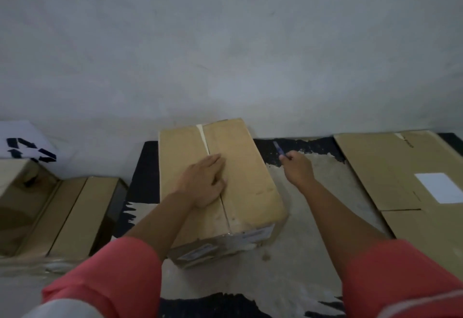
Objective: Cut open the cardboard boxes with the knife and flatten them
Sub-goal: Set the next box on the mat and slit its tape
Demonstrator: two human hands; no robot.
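Sleeve (107,280), left hand (204,179) on box (245,167) seam

My left hand (204,182) lies flat on top of the box (240,179), fingers straight, palm over the centre seam. The box stands closed in front of me on a worn black surface (323,192); pale tape shows along the far end of its seam and a label on its near side. My right hand (298,168) is off to the right of the box, clear of it, gripping the knife (279,148), which points away from me. Flat cardboard (390,172) with a white label (438,187) lies further right. More boxes (82,212) sit to my left. Both my sleeves are coral.
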